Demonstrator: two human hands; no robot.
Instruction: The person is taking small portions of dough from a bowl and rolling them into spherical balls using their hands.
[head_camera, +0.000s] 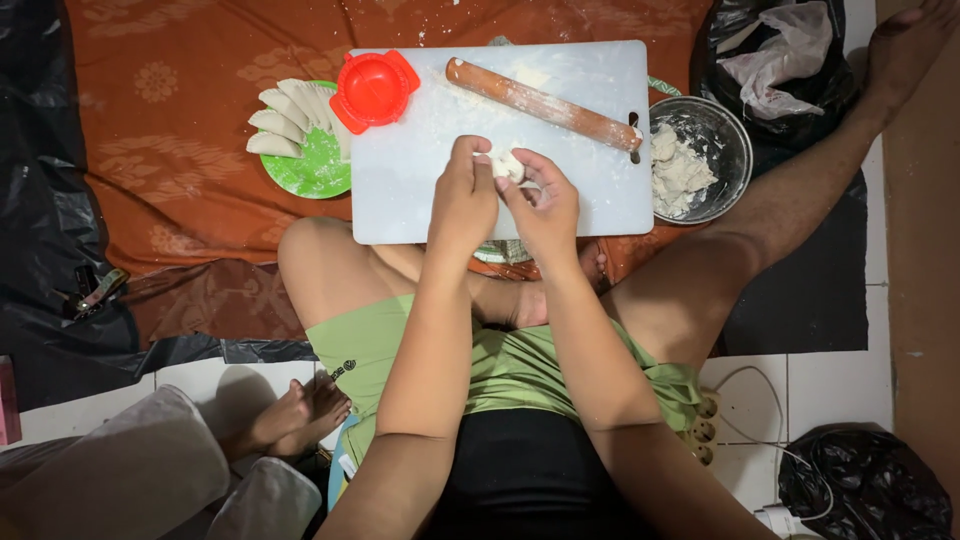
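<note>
Left hand (463, 195), right hand (545, 205) together, fingers pinched.

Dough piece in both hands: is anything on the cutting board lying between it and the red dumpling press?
Nothing visible. The dough piece is pinched between the left hand and right hand; bare floured cutting board runs up to the red dumpling press. The rolling pin lies off to the other side.

No labels, signs or screens. Pkgs only: black plastic bag (775, 50) top right w/ crumpled white-grey plastic inside, by the metal bowl (735, 140); 2nd black bag (865, 485), knotted, on tile floor (830, 385) bottom right.
</note>
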